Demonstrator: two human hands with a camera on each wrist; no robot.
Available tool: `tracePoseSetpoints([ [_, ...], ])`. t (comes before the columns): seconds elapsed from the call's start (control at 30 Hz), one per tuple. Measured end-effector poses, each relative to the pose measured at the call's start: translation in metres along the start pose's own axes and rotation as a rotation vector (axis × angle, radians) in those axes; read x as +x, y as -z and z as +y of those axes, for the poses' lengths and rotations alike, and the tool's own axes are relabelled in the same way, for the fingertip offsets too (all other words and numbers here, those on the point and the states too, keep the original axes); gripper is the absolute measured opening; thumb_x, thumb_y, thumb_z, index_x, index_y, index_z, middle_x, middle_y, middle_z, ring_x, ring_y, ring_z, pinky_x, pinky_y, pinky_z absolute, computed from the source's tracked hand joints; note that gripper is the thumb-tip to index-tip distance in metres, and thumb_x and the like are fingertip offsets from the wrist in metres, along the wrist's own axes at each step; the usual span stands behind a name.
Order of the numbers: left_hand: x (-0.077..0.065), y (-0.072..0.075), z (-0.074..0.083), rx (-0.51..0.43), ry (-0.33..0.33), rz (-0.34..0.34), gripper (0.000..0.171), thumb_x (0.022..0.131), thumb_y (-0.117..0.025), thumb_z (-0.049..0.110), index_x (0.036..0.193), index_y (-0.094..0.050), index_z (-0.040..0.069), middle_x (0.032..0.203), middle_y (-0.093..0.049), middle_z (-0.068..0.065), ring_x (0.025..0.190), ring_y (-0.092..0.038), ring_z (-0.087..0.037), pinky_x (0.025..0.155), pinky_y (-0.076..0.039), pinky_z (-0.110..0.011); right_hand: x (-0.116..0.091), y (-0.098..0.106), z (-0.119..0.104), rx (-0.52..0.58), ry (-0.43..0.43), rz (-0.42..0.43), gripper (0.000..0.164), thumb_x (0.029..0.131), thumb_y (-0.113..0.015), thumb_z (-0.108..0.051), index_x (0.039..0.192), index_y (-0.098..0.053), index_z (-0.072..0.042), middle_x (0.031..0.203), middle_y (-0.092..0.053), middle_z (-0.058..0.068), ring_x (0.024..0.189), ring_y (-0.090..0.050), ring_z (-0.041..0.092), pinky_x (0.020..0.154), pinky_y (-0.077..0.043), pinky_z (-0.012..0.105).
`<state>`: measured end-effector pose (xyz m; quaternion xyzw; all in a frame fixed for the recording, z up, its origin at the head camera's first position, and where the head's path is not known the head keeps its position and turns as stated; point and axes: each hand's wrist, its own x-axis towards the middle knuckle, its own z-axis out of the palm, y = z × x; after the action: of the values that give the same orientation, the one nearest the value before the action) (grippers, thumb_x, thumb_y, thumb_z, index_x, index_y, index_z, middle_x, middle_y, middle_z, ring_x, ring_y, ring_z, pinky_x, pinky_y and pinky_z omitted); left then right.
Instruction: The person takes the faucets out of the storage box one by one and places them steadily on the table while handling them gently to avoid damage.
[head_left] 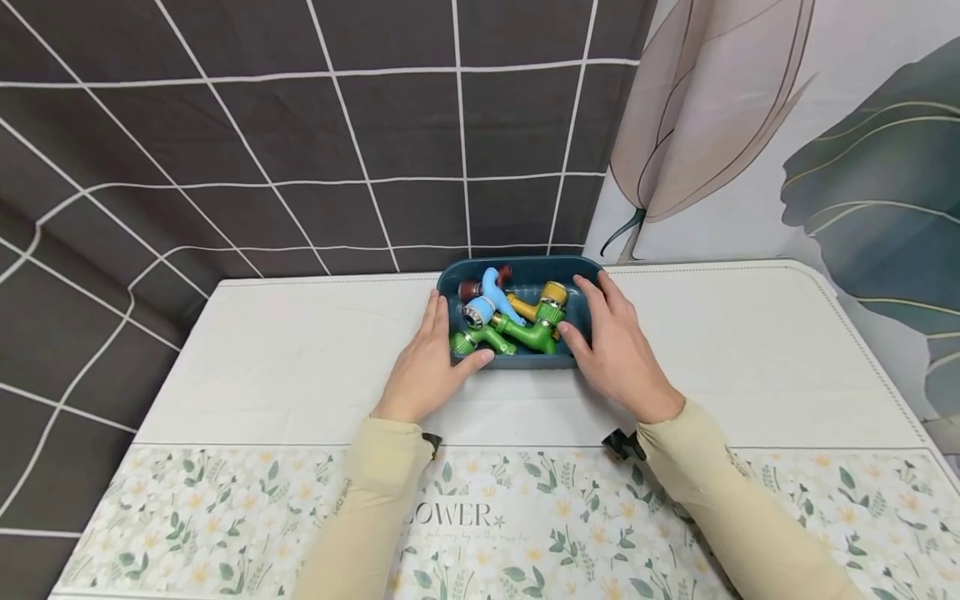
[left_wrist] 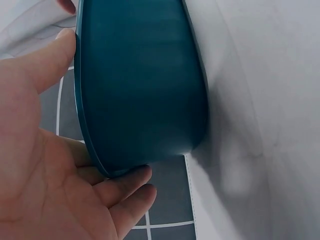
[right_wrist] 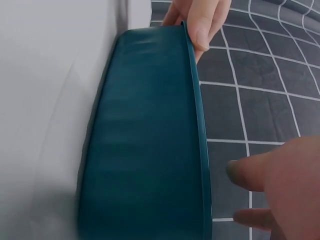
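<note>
A dark teal plastic bin (head_left: 525, 363) stands at the table's back edge with several toy-like plastic taps inside. Among them are a light blue tap (head_left: 492, 290), a green tap (head_left: 536, 337), a smaller green tap (head_left: 489, 336), a yellow tap (head_left: 522, 307) and a dark red tap (head_left: 469, 290). My left hand (head_left: 426, 367) grips the bin's left end, thumb on the front rim, fingers along the outer wall. My right hand (head_left: 622, 354) reaches over the right end, thumb above the contents. In the right wrist view its thumb (right_wrist: 250, 172) is apart from the rim.
White cloth (head_left: 315, 358) covers the table, with a floral printed strip (head_left: 225, 508) along the near side. Behind the bin hangs a dark grid-patterned curtain (head_left: 397, 125), beside a leaf-printed curtain (head_left: 720, 183) at the right. Black straps (head_left: 621, 444) show below the wrists.
</note>
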<state>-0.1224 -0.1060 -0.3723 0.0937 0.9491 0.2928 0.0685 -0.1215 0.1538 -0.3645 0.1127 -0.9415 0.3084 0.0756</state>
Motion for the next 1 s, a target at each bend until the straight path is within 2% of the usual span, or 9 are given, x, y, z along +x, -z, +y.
tracePoseSetpoints([
  [0.17, 0.001, -0.001, 0.0, -0.015, -0.006, -0.002, 0.103, 0.095, -0.061, 0.057, 0.16, -0.004, 0.0, 0.168, 0.008, -0.01, 0.153, -0.012, -0.028, 0.118, -0.025, -0.047, 0.004, -0.004, -0.002, -0.033, 0.043, -0.02, 0.061, 0.1, -0.063, -0.022, 0.155, -0.04, -0.01, 0.161, -0.022, 0.029, 0.143, -0.027, 0.051, 0.109, -0.03, 0.065],
  [0.3, 0.001, -0.001, 0.0, -0.022, -0.003, 0.005, 0.103, 0.095, -0.062, 0.055, 0.16, -0.004, 0.0, 0.168, 0.006, -0.012, 0.151, -0.02, -0.032, 0.116, -0.028, -0.051, 0.008, -0.007, -0.004, -0.054, 0.071, -0.07, 0.055, 0.099, -0.065, -0.021, 0.151, -0.048, -0.011, 0.16, -0.026, 0.028, 0.143, -0.029, 0.049, 0.11, -0.031, 0.064],
  [0.47, 0.002, -0.001, -0.001, -0.018, 0.008, 0.015, 0.104, 0.094, -0.063, 0.057, 0.16, -0.006, 0.0, 0.169, 0.002, -0.011, 0.141, -0.039, -0.039, 0.112, -0.034, -0.054, 0.013, -0.011, -0.006, -0.069, 0.076, -0.131, 0.053, 0.1, -0.064, -0.022, 0.148, -0.051, -0.007, 0.149, -0.044, 0.026, 0.137, -0.042, 0.043, 0.109, -0.036, 0.058],
  [0.57, 0.003, -0.001, -0.001, -0.021, 0.017, 0.014, 0.104, 0.094, -0.063, 0.057, 0.16, -0.006, 0.001, 0.169, 0.002, -0.01, 0.14, -0.041, -0.038, 0.112, -0.034, -0.054, 0.016, -0.012, -0.008, -0.074, 0.077, -0.14, 0.053, 0.099, -0.065, -0.023, 0.147, -0.051, -0.004, 0.14, -0.052, 0.025, 0.131, -0.048, 0.04, 0.105, -0.041, 0.056],
  [0.87, 0.003, -0.002, -0.003, -0.028, 0.01, 0.016, 0.106, 0.093, -0.064, 0.058, 0.16, -0.006, 0.0, 0.169, 0.002, -0.01, 0.139, -0.043, -0.039, 0.111, -0.036, -0.054, 0.022, -0.014, -0.015, -0.047, -0.022, -0.178, 0.054, 0.1, -0.062, -0.025, 0.148, -0.049, -0.004, 0.146, -0.048, 0.026, 0.132, -0.048, 0.043, 0.104, -0.041, 0.058],
  [1.0, 0.004, -0.002, -0.004, -0.025, 0.014, 0.011, 0.107, 0.093, -0.063, 0.06, 0.161, -0.004, 0.001, 0.169, 0.005, -0.008, 0.136, -0.046, -0.04, 0.109, -0.038, -0.054, 0.024, -0.015, -0.016, -0.041, -0.024, -0.188, 0.054, 0.101, -0.062, -0.024, 0.148, -0.048, -0.003, 0.148, -0.047, 0.024, 0.135, -0.045, 0.041, 0.107, -0.039, 0.057],
])
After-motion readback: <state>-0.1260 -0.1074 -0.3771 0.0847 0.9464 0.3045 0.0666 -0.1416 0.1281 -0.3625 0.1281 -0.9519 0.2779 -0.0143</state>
